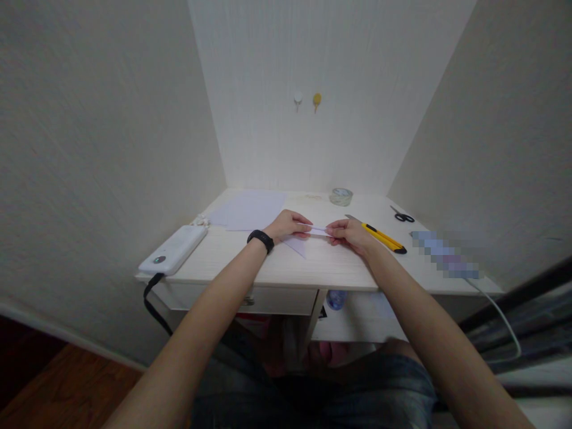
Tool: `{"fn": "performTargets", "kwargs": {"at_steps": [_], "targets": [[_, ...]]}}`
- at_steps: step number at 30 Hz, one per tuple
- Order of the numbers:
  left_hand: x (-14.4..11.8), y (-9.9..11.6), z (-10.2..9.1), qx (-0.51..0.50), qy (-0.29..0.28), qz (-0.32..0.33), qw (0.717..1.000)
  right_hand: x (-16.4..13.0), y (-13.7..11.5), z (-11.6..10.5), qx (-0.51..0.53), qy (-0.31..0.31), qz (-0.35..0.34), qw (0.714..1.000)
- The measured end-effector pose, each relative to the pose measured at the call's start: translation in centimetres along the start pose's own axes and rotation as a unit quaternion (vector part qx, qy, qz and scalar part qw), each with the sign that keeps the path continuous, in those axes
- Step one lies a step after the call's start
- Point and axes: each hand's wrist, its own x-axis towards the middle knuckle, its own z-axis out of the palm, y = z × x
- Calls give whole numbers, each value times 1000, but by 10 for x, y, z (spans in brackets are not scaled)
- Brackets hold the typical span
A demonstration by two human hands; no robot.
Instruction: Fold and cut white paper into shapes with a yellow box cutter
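Folding step | left hand and right hand pinch folded paper on tabletop | next likely needs firm creasing

Head camera, forward-down over desk; wide view, wall alcove behind.

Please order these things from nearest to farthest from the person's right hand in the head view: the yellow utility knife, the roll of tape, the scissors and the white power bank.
From the right hand:
1. Yellow utility knife, just to its right, beside the wrist.
2. Roll of tape, behind the hand, toward the wall.
3. Scissors, farther right and back.
4. White power bank, at the desk's left edge.
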Motion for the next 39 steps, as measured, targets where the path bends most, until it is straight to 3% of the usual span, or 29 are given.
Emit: {"fn": "performTargets", "kwargs": {"at_steps": [9,16,30,39], "targets": [[-1,3,2,-7,9,-22,1000,-1,-2,0,-2,-3,-9,1000],[0,1,1,-12,-18,-30,999,1,2,-2,-29,20,-20,999],[-2,3,-1,-20,-34,-33,999,-1,-2,-1,-8,9,-42,999],[-2,1,-1,-10,-42,16,999,-4,-3,1,-25,-9,-36,999]]}}
